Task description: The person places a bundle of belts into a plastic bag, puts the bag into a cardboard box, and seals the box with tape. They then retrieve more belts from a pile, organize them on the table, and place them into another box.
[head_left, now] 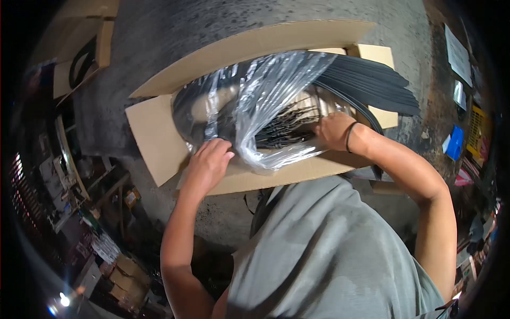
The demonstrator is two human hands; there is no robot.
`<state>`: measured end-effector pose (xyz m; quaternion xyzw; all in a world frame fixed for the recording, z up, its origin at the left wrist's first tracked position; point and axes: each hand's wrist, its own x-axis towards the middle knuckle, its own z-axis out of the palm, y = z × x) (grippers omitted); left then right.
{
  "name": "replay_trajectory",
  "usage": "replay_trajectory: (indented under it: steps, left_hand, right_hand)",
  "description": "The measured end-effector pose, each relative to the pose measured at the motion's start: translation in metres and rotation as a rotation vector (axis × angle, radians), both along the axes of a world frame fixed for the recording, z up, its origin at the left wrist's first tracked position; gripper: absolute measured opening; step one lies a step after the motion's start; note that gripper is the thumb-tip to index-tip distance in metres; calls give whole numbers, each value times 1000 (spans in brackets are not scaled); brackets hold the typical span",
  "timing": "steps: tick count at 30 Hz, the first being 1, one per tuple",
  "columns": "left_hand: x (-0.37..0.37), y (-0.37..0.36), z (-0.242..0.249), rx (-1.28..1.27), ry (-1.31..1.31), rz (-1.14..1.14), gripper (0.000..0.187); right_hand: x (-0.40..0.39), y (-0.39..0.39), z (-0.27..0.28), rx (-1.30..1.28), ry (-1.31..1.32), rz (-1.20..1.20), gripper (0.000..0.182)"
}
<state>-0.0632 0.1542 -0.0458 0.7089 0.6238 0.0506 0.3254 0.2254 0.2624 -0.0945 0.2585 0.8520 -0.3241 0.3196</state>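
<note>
An open cardboard box (151,138) lies in front of me, its flaps spread. Inside curves a bundle of black rubber-like strips (366,80), its fanned ends sticking out at the right. Crumpled clear plastic (265,95) wraps part of the bundle. Thin dark twisted pieces (287,125) lie in the middle of the coil. My left hand (211,159) is at the near left side of the box, fingers bent against the plastic-covered bundle. My right hand (336,130) reaches in at the right end of the thin pieces, fingers curled; its fingertips are hidden.
The box rests on a dark, worn grey surface (223,21). Another cardboard box (103,45) holding a black curved piece stands at the upper left. Along the right are papers (458,53) and a blue item (454,142). Shelves and clutter fill the lower left.
</note>
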Motion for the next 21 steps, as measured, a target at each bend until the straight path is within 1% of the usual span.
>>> replay_trajectory:
  steps: [1,2,3,4,5,6,7,9,10,12,13,14,15,17,19,20,21]
  left_hand:
    - [-10,-7,-12,-93,38,-23,16]
    - [-18,-14,-25,-94,65,-4,16]
    - [-21,-20,-38,-57,83,-69,14]
    - [-20,-22,-43,-22,98,-137,13]
    - [-18,-24,-45,-15,126,-132,12]
    - [-13,-24,-47,-7,151,-128,11]
    - [-8,-25,-52,-3,166,-113,11]
    - [-2,-25,-62,203,182,-149,10]
    - [-4,-23,-64,207,192,-138,10]
    - [-1,-19,-66,106,162,-224,13]
    - [0,-18,-64,108,142,-228,13]
    - [-2,-14,-61,19,180,-220,15]
    - [-2,-9,-60,-65,214,-218,17]
    - [-1,-5,-59,-53,205,-186,20]
    - [4,-2,-57,-76,202,-173,21]
    - [5,-2,-56,-113,223,-144,22]
    - [4,-2,-57,-107,216,-152,22]
  right_hand:
    - [-1,1,1,1,23,19,37]
    - [2,3,-1,63,53,58,31]
    - [4,3,-3,124,85,94,26]
    - [7,1,-5,163,114,32,26]
    - [7,-1,-4,203,140,-31,26]
    - [3,0,4,201,89,36,26]
    - [2,-2,5,207,104,50,26]
    - [5,-3,2,294,120,48,24]
    - [6,-3,-1,311,159,21,25]
    - [5,-4,-5,334,181,0,26]
    - [11,-5,-5,358,185,-37,28]
    - [14,-7,-8,378,163,35,32]
    - [11,-6,1,371,134,30,32]
    - [15,-11,-8,378,189,-52,19]
    - [1,-7,13,231,-85,145,18]
    - [3,-14,5,251,-81,111,18]
    - [0,-15,7,214,-120,140,20]
